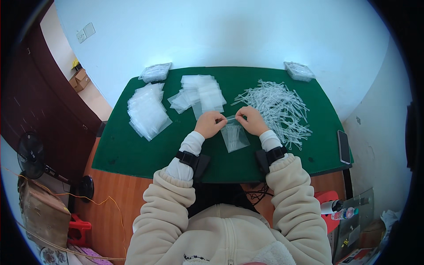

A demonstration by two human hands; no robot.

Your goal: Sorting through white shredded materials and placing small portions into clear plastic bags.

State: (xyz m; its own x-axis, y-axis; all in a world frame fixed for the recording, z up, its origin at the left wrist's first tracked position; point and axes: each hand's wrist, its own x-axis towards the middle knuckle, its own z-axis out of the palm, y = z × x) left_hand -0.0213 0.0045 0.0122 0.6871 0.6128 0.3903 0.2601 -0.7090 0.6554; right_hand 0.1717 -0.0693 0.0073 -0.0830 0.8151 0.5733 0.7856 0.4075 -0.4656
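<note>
Between my hands is a clear zip bag [234, 138] with several thin clear sticks inside, its top edge toward the far side. My left hand [210, 124] pinches the top left corner of this bag. At the top right corner, my right hand [251, 120] pinches the same edge with thumb and forefinger. A large loose heap of thin clear plastic sticks [282, 110] with small loop-like ends lies just right of my right hand. Beyond my left hand is a spread of flat clear bags [201, 92], and farther left a fanned stack of bags [149, 111].
Filled clear packs stand at the far left corner [155, 72] and far right corner [300, 71] of the green table [132, 154], against the wall. A phone [343, 147] lies at the right edge. Right of me, a bottle [344, 213] sits on a red stool [327, 197]. A black fan [32, 152] stands left.
</note>
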